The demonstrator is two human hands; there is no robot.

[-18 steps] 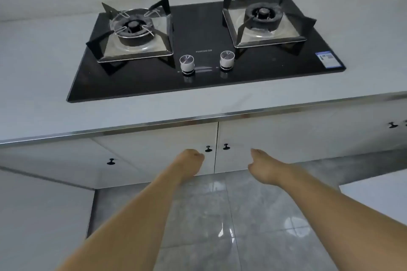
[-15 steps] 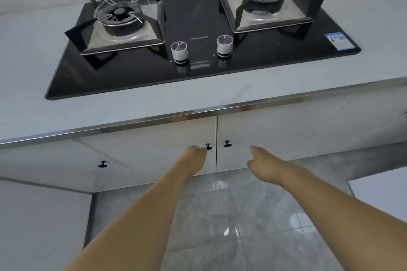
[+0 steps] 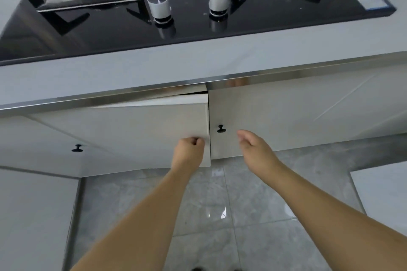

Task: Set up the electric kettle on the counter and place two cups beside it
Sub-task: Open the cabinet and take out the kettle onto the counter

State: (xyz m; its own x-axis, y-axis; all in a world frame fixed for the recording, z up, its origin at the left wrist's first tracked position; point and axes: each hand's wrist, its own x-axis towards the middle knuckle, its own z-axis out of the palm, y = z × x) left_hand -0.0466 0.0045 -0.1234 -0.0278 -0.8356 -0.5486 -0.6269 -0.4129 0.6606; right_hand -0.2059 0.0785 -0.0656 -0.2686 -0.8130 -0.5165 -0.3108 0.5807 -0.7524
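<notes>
— How far along is the setup?

— Barely starting, by the look of it: the left hand [image 3: 189, 149] is closing around the knob of the left cupboard door [image 3: 136, 134], which is standing slightly ajar, while the right hand [image 3: 253, 149] is hovering open and empty near the right door's knob [image 3: 221, 129].

— And the kettle, the cups?

— Nowhere showing — the tabletop [image 3: 198, 61] is carrying only the stove [image 3: 191, 22]. The cupboard's inside is staying hidden, and the burners are running off the top edge.
</notes>
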